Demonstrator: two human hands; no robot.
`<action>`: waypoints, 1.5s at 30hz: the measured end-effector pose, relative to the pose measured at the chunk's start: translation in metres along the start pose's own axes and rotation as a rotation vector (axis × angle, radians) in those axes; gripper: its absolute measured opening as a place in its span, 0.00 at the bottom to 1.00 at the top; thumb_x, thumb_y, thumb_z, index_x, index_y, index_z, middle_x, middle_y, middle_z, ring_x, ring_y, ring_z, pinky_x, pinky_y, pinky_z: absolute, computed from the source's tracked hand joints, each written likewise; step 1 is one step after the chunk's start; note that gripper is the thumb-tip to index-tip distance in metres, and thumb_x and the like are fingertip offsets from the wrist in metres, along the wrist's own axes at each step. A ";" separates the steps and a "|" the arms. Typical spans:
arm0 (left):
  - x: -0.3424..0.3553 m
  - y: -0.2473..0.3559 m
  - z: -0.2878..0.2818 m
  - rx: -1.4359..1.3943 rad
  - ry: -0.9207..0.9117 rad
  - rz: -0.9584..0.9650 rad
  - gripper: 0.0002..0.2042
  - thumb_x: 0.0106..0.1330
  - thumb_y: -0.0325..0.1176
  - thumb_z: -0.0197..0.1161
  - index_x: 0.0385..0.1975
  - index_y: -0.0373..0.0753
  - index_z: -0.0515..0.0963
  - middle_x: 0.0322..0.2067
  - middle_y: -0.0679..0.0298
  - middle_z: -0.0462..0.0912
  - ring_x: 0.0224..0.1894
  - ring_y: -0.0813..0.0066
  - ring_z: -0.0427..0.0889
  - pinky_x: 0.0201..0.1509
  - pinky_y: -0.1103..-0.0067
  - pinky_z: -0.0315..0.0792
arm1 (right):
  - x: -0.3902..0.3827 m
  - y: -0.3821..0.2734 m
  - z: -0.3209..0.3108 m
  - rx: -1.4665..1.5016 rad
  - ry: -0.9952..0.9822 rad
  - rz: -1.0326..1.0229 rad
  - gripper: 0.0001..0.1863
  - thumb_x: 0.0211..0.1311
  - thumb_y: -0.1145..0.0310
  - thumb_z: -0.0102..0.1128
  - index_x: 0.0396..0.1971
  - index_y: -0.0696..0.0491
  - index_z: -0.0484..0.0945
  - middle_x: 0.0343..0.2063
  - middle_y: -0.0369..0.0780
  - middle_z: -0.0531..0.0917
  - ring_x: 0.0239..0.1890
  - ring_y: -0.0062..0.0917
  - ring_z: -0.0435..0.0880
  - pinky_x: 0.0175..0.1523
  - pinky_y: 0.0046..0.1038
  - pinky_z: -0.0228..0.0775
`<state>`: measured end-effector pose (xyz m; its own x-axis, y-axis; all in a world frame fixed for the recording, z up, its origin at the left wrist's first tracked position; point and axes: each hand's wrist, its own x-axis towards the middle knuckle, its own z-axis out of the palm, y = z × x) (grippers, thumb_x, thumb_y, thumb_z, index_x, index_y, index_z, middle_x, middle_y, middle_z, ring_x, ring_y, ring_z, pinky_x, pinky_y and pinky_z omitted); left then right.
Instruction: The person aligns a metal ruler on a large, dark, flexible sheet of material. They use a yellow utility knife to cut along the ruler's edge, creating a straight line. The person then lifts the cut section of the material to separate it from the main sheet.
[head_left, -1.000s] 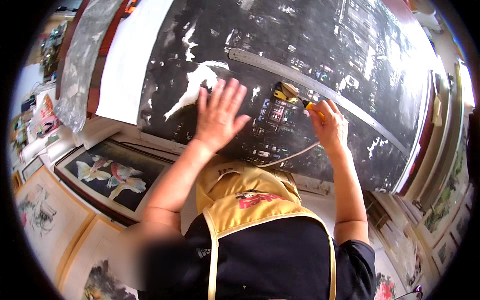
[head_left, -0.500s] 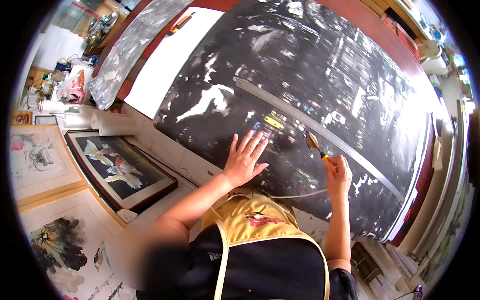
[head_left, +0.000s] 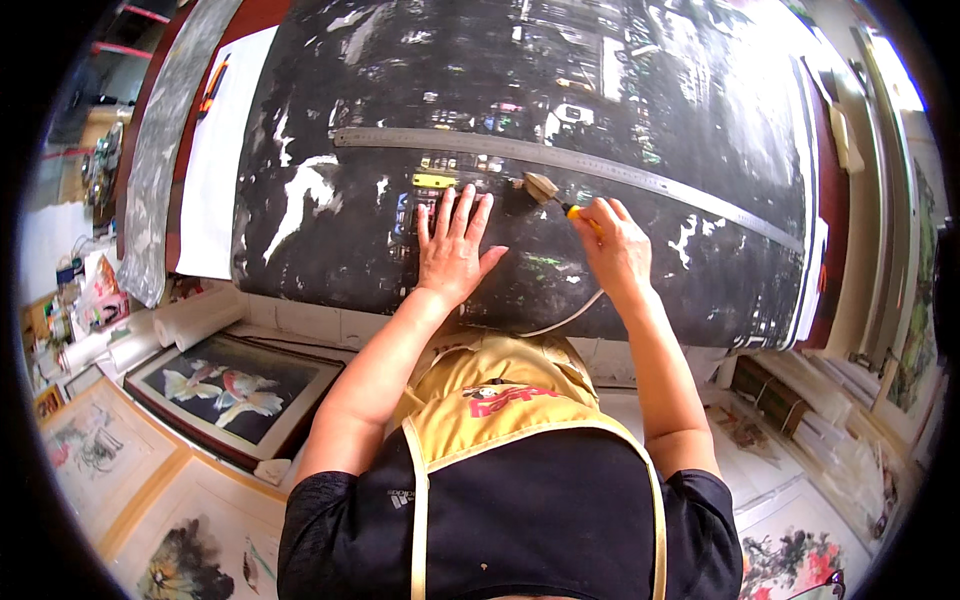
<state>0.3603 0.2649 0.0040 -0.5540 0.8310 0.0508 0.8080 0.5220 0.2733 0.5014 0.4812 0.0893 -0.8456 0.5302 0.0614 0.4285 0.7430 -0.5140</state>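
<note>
Spread flat on a large black-and-white painted sheet, my left hand has its fingertips just below a small yellow patch of the picture. My right hand is closed round the yellow handle of a small tacking iron, with a pale cord running from below that hand toward my apron. Its spade-shaped metal head points up and left, at the sheet just below a long steel ruler. Whether the head touches the paper I cannot tell. The ruler lies slanted across the sheet.
White paper shows left of the sheet, with an orange-and-black cutter on it. A grey mottled strip hangs over the table's left side. Below are paper rolls and a framed fish picture. Long boards stand at right.
The whole view has turned, so the sheet and ruler lie more level. The iron's head shows a paler face. My left hand stays flat below the yellow patch; my right keeps its grip.
</note>
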 end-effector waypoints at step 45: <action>0.033 0.087 0.016 -0.094 0.082 0.021 0.32 0.72 0.50 0.64 0.74 0.47 0.66 0.72 0.59 0.65 0.77 0.53 0.58 0.80 0.50 0.47 | 0.017 0.086 -0.055 -0.023 -0.180 -0.225 0.06 0.68 0.62 0.65 0.37 0.47 0.78 0.30 0.38 0.78 0.29 0.42 0.85 0.32 0.42 0.78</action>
<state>0.4159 0.3406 0.0137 -0.5552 0.8208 0.1345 0.7991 0.4815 0.3599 0.5415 0.5768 0.0932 -0.9623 0.2713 0.0173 0.2292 0.8439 -0.4851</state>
